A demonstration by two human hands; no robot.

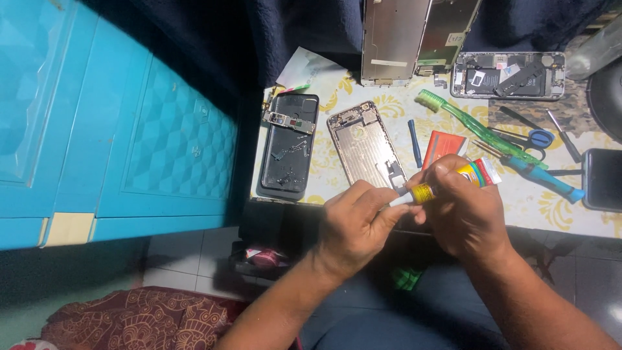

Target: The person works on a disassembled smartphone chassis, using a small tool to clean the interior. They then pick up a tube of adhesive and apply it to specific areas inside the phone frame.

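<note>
My right hand [463, 214] grips a small glue tube [453, 180], yellow with a red and white end, held sideways above the table's near edge. My left hand [359, 223] pinches the tube's tip, fingers closed around the nozzle or cap. Just beyond the hands lies an opened gold phone frame [363, 142], back up. An opened black phone shell [289, 144] with a loose circuit board lies to its left.
A green toothbrush [466, 126], blue pry tool [414, 142], red card [446, 144], blue-handled scissors [534, 137], blue screwdriver [547, 178], metal screen plates [395, 39], another opened phone [508, 74] and a dark phone [602, 178] lie on the patterned table [557, 207]. A turquoise cabinet [116, 123] stands left.
</note>
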